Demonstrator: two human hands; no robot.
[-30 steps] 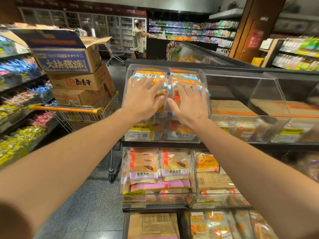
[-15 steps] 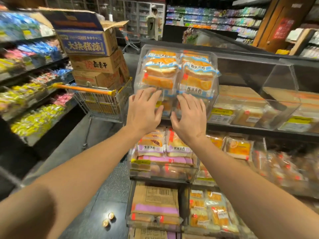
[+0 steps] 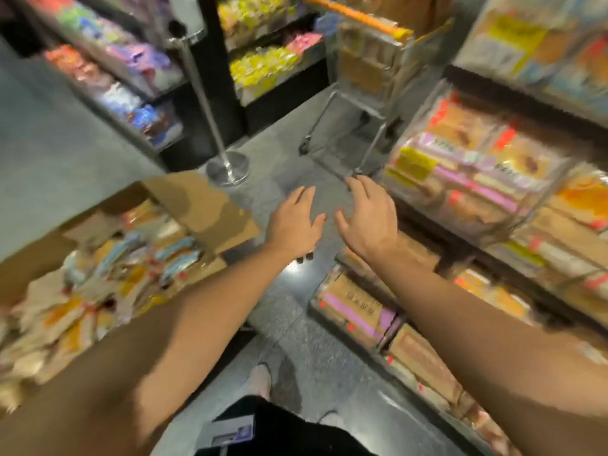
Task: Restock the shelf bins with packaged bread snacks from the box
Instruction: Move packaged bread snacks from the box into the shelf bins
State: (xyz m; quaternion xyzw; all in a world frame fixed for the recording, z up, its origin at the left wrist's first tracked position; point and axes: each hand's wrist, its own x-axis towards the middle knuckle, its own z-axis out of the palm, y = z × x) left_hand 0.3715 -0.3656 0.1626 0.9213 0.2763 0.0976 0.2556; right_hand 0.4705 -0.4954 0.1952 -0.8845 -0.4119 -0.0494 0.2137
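Grip first: your left hand [image 3: 293, 222] and right hand [image 3: 367, 218] hang spread and hold nothing above the floor [image 3: 296, 327]. Bread snacks [image 3: 98, 278] fill the open box [image 3: 200, 205] at your left; the shelf bins [image 3: 473, 166] look well stocked, so plenty remains

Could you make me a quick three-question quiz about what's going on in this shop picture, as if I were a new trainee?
1. True or false: the left hand holds a snack pack.
2. The open cardboard box of snacks lies on which side of the person? A) left B) right C) behind
3. Fill in: the right hand hovers over the ____, touching nothing.

Key: 1 false, both hands are empty with fingers spread. 2 A. 3 floor.
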